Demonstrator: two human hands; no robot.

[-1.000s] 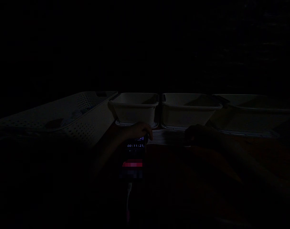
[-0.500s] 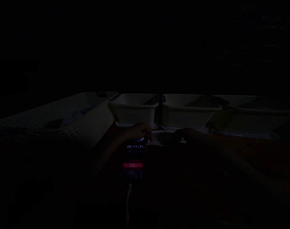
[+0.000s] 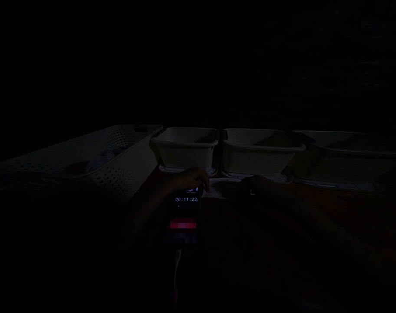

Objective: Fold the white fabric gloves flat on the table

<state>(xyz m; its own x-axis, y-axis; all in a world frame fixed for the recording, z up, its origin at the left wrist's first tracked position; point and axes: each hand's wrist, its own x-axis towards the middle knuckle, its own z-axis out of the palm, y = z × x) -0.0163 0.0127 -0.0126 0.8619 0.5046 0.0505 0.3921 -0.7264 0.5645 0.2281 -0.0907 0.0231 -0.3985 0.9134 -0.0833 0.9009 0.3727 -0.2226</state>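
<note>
The scene is very dark. A pale flat piece, seemingly cloth point(image 3: 221, 188), lies on the reddish surface between my hands. My left hand point(image 3: 194, 176) is at its left edge, fingers bent down and closed on that edge. At the right end is my right hand point(image 3: 257, 184), mostly in shadow, its fingers curled around a small bright spot of the piece. Just below my left hand lies a lit phone point(image 3: 183, 217) showing a running timer, with its upper part behind the hand. A pale cable point(image 3: 176, 269) runs from its lower end.
A perforated white basket point(image 3: 142, 152) stands at the left, with dim contents inside. Three pale tubs stand in a row behind my hands: a left tub point(image 3: 186, 155), a middle tub point(image 3: 259, 160) and a right tub point(image 3: 334, 165). Darkness hides everything beyond.
The phone's timer has gone from 00:11:21 to 00:11:22. The whole view has shifted very slightly; both hands stay at the pale piece.
</note>
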